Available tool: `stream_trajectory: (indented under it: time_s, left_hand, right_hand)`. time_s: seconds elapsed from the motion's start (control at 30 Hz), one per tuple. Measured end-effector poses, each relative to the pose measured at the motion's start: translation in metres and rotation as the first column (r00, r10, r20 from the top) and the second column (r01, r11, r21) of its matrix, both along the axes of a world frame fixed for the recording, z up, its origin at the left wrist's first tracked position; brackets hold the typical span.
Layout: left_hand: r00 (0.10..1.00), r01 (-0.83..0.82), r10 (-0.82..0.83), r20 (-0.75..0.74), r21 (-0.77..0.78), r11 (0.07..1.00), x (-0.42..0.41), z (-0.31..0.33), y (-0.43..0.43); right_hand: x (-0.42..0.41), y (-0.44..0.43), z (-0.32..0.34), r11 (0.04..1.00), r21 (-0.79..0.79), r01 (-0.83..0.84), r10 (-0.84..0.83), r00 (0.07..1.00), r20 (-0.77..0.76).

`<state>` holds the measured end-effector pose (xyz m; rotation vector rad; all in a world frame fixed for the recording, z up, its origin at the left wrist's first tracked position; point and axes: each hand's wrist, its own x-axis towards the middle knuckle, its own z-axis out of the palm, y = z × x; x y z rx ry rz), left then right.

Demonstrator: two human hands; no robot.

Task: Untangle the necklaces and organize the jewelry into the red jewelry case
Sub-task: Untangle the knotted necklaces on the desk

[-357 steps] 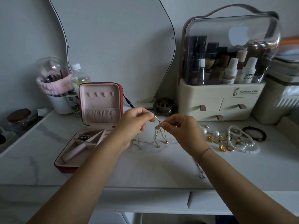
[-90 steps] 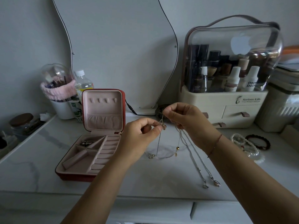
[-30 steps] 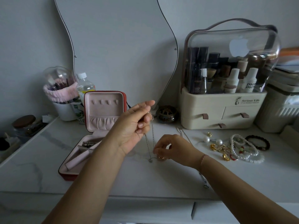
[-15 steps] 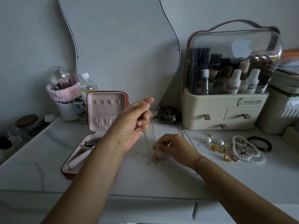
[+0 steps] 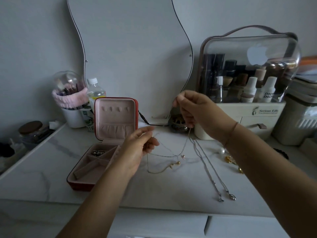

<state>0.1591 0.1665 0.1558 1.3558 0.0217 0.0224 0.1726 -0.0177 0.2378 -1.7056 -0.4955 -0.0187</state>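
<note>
The red jewelry case lies open on the white marble tabletop, its pink lid upright and a few small pieces in a back compartment. My left hand pinches one end of a thin chain necklace with a small pendant, just right of the case. My right hand, raised higher, pinches its other end, so the chain sags between them. A gold chain with beads trails onto the table below. A long silver necklace lies stretched toward the front edge.
A pearl, gold earrings and a dark bracelet lie at the right, partly behind my right arm. A cosmetics organizer, a wavy mirror, a brush holder, a water bottle and a small round trinket stand at the back.
My right hand rose from the tabletop to well above it, lifting one end of the chain. My left hand dropped lower, and the chain now hangs spread between both hands.
</note>
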Motion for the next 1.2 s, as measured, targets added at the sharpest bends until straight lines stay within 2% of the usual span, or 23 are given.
stream_trajectory:
  time_s: [0.17, 0.33, 0.57, 0.67, 0.9, 1.03, 1.2]
  left_hand:
    - [0.998, -0.025, 0.027, -0.065, 0.039, 0.999, 0.003, -0.012, 0.001]
    - [0.987, -0.065, 0.073, -0.141, 0.055, 0.996, 0.008, -0.019, 0.001]
    - [0.946, -0.181, 0.157, -0.283, -0.059, 0.982, 0.021, -0.02, 0.0]
    - [0.941, -0.171, 0.115, -0.317, -0.154, 0.973, 0.027, -0.012, -0.001]
    - [0.993, -0.016, -0.005, -0.119, -0.18, 0.984, 0.029, 0.032, -0.012]
    - [0.996, 0.086, -0.088, -0.009, -0.107, 0.99, 0.031, 0.065, -0.023]
    - [0.983, 0.143, -0.139, 0.121, -0.028, 0.989, 0.032, 0.098, -0.033]
  right_hand:
    - [0.001, -0.002, 0.032, 0.978, 0.095, -0.184, 0.184, 0.983, 0.006]
    - [0.001, -0.005, 0.056, 0.969, 0.131, -0.209, 0.202, 0.977, 0.064]
    - [0.002, -0.019, 0.071, 0.967, 0.15, -0.206, 0.19, 0.975, 0.111]
    - [0.0, -0.032, 0.07, 0.97, 0.134, -0.202, 0.187, 0.975, 0.118]
    - [-0.008, -0.045, 0.043, 0.964, -0.012, -0.264, 0.264, 0.962, 0.066]
    - [-0.014, -0.038, 0.026, 0.953, -0.08, -0.293, 0.297, 0.954, 0.04]
    - [-0.016, -0.029, 0.003, 0.928, -0.265, -0.261, 0.281, 0.959, 0.042]
